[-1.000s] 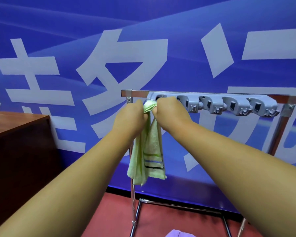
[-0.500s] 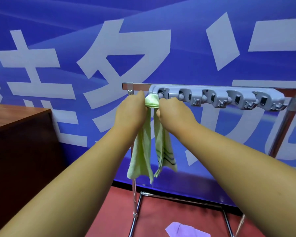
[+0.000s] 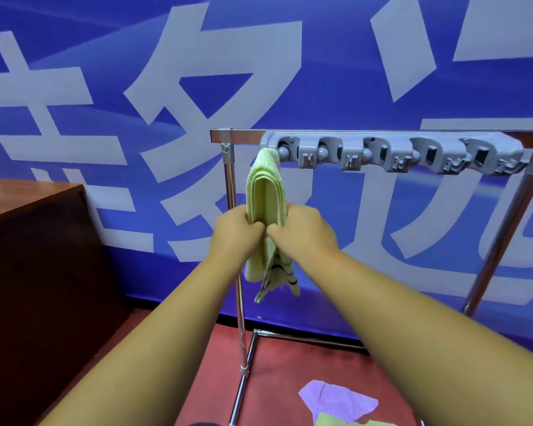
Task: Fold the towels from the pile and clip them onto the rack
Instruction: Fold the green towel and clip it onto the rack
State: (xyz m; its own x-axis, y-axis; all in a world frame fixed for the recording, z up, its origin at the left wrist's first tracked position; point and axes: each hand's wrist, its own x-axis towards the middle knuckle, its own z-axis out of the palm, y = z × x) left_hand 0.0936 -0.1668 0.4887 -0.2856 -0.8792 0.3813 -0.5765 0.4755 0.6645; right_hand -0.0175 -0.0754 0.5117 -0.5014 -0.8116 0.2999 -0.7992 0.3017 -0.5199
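Note:
A folded light green towel [image 3: 266, 187] hangs from the leftmost clip of the grey clip strip [image 3: 391, 153], which is fixed to the chrome rack [image 3: 234, 235]. Its top end is caught in that clip. My left hand [image 3: 236, 229] and my right hand [image 3: 302, 230] both grip the towel about halfway down, one on each side, knuckles almost touching. Below the hands the towel's striped ends hang loose. The other clips on the strip hold nothing.
A dark brown wooden desk [image 3: 34, 241] stands to the left of the rack. On the red floor under the rack lie a purple towel [image 3: 336, 398] and a green one [image 3: 345, 421]. A blue banner with white characters covers the wall behind.
Both hands have slid down from the clip to the middle of the towel. The towel's top now stays in the leftmost clip by itself.

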